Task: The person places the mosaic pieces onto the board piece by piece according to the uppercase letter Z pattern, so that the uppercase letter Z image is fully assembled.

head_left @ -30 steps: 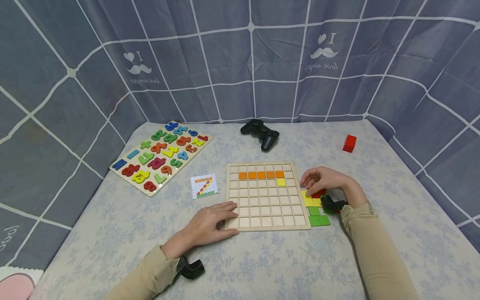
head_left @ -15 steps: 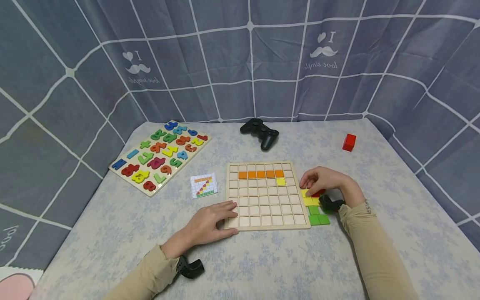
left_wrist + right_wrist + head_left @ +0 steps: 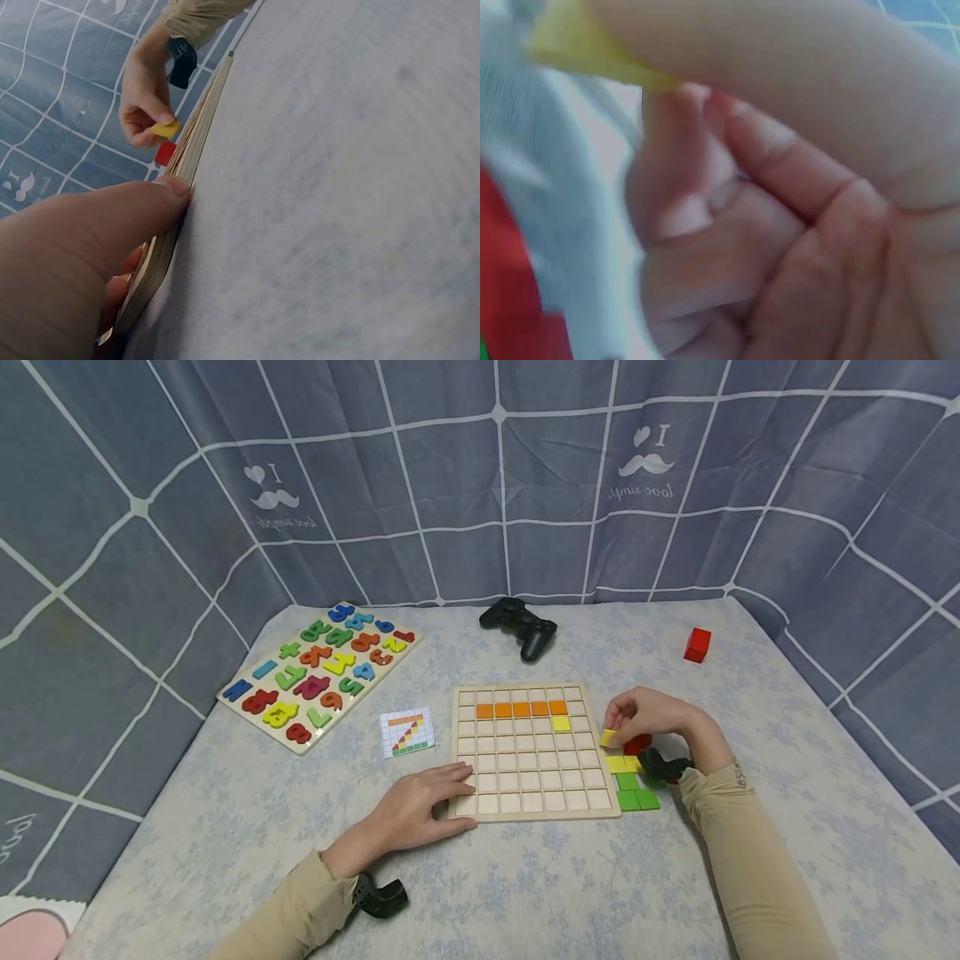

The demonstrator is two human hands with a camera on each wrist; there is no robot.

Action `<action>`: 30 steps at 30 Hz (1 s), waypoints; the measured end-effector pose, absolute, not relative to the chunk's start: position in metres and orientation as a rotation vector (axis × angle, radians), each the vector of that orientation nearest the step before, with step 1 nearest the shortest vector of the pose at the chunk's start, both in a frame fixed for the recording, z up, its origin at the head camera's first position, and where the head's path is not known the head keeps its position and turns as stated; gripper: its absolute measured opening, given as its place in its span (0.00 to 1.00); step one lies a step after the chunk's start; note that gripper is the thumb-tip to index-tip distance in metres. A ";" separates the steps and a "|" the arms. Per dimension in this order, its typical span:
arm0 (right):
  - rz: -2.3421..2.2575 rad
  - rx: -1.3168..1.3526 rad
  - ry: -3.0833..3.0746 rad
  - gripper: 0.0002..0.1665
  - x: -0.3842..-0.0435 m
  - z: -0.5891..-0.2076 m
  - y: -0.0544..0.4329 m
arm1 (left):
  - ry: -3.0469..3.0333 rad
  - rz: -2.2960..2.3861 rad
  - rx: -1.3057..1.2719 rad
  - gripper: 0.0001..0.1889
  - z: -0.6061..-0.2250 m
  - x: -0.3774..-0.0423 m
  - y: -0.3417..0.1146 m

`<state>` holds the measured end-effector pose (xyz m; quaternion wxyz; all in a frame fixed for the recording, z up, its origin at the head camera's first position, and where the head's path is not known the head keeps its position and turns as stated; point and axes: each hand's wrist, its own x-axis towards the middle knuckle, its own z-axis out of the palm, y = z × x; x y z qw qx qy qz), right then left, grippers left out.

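Observation:
In the head view, my right hand (image 3: pixel 651 713) pinches a yellow square tile (image 3: pixel 608 738) between thumb and fingers, just right of the wooden grid board (image 3: pixel 525 819). The right wrist view shows this yellow tile (image 3: pixel 592 56) at the thumb tip, with the other fingers curled. On the board are a row of several orange tiles (image 3: pixel 522 709) and one yellow tile (image 3: pixel 561 723) below the row's right end. My left hand (image 3: pixel 416 806) rests at the board's front left corner, fingers extended over the left edge. Its thumb (image 3: pixel 154 206) lies along the front edge.
Right of the board lie yellow tiles (image 3: pixel 622 764), red pieces (image 3: pixel 639 743) and green tiles (image 3: pixel 637 798). A pattern card (image 3: pixel 407 732) and a letter-and-number puzzle board (image 3: pixel 330 712) are to the left. Behind stand a black game controller (image 3: pixel 519 628) and a red block (image 3: pixel 697 645).
My right hand has picked up a yellow tile from the pile and lifted it slightly. My left hand stays at the board's corner.

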<state>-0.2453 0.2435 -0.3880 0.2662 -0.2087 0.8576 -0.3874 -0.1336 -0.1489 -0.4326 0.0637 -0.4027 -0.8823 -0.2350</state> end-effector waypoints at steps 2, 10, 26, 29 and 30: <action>-1.099 -0.603 2.337 0.12 -0.245 -0.385 0.236 | -2.662 -0.708 -1.214 0.23 -0.433 -0.133 -0.149; -1.154 -0.836 2.378 0.09 -0.237 -0.388 0.187 | -2.664 -0.708 -1.212 0.24 -0.433 -0.133 -0.149; -1.090 -0.755 2.575 0.05 -0.228 -0.402 0.161 | -2.668 -0.709 -1.211 0.24 -0.432 -0.134 -0.150; -1.042 -0.719 2.638 0.07 -0.226 -0.399 0.163 | -2.669 -0.708 -1.213 0.24 -0.432 -0.133 -0.149; -1.032 -0.710 2.642 0.08 -0.227 -0.398 0.165 | -2.670 -0.707 -1.214 0.24 -0.432 -0.133 -0.149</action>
